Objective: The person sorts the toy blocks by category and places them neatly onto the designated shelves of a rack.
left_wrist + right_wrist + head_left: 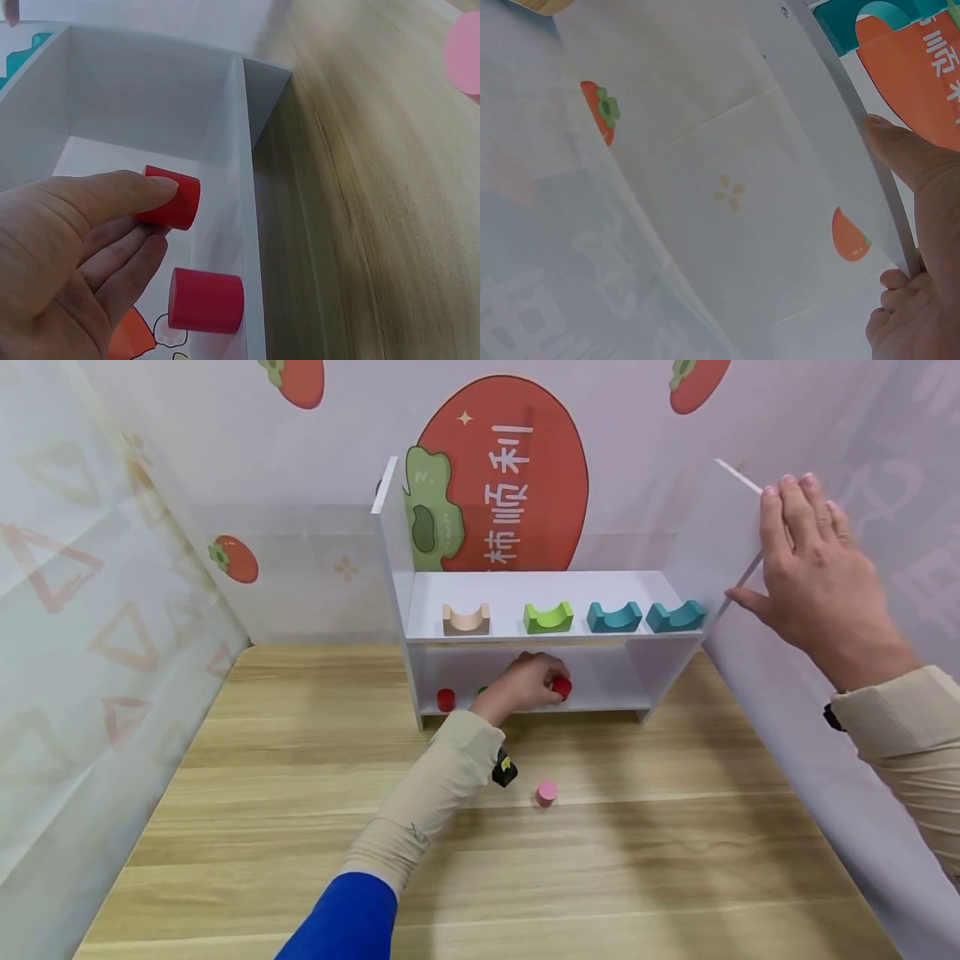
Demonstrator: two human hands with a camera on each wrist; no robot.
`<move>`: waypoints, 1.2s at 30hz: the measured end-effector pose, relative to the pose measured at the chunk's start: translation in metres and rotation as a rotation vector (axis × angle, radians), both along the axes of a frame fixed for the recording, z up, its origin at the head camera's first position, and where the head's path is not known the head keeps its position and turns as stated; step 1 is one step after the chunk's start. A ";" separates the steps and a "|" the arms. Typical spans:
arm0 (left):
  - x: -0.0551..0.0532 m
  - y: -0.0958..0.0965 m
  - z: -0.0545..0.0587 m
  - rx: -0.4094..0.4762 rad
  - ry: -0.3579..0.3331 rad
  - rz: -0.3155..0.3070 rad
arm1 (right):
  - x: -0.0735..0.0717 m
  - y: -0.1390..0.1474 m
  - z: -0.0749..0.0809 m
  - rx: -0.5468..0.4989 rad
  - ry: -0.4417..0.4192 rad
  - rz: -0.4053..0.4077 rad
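Note:
My left hand [527,683] reaches into the lower level of a white two-tier shelf [555,638] and pinches a red cylinder block [171,198] between thumb and fingers. Below it in the left wrist view, a second red cylinder [206,300] lies by the shelf's front lip. Up at the right side panel [712,539], my right hand [825,572] holds the panel's edge, its thumb [889,139] toward the inner side. A red cylinder [446,700] sits at the lower level's left end. Beside my left wrist, a green piece [482,690] is mostly hidden.
Along the upper level stand a cream arch block [466,620], a lime-green one [548,618] and two teal ones, one [614,617] left of the other [676,617]. A pink cylinder [546,793] is on the wooden table [637,877] before the shelf. Printed walls surround the table.

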State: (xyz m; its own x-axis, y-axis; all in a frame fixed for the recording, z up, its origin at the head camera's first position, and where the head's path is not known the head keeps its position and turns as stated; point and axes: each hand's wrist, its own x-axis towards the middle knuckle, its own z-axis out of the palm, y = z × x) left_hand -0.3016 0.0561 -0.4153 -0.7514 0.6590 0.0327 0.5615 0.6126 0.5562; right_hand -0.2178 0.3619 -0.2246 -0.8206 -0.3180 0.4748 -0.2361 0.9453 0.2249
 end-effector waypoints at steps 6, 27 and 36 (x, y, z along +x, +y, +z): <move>-0.001 0.007 -0.001 -0.029 0.000 -0.018 | 0.000 0.001 0.000 0.000 0.006 0.007; -0.003 0.019 -0.005 -0.144 0.029 -0.023 | -0.001 0.001 -0.001 -0.019 0.014 0.024; 0.006 0.012 0.010 -0.134 0.094 -0.070 | -0.001 0.001 0.000 -0.010 -0.007 0.006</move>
State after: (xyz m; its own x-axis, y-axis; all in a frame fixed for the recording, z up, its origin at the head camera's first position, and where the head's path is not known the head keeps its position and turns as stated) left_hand -0.2955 0.0684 -0.4057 -0.7014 0.7127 0.0087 0.6509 0.6356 0.4151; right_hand -0.2190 0.3629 -0.2246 -0.8220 -0.3181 0.4724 -0.2434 0.9461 0.2135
